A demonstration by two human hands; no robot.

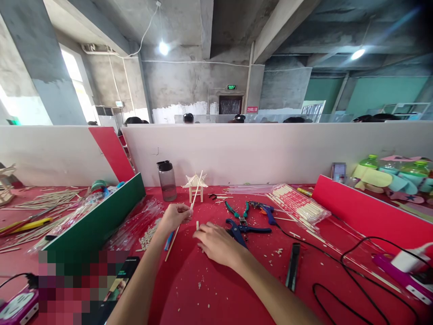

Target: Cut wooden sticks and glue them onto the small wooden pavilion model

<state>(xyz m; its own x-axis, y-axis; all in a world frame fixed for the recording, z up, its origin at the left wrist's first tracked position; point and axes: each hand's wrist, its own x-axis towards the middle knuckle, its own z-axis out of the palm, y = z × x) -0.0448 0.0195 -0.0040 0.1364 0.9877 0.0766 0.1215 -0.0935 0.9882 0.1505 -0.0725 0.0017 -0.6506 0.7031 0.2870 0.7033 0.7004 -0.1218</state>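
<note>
My left hand [176, 216] is closed in a pinch on a thin wooden stick [198, 186] that slants up and away from the fingertips. Below that hand another length of stick [172, 246] shows; I cannot tell if it is the same one. Just right of it, my right hand [214, 243] rests low over the red table with curled fingers, and a short stick piece [197, 224] stands out at its fingertips. Behind both hands stands a small wooden pavilion model [195, 183], partly crossed by the raised stick. Dark blue cutters [238, 230] lie beside my right hand.
A water bottle [166, 182] stands left of the model. Green-handled pliers [242, 216], a blue glue gun [268, 212] with a trailing cable, and bundled sticks [299, 205] lie to the right. Cut pieces [150, 234] are heaped at left. Green [98, 221] and red [372, 207] dividers flank the table.
</note>
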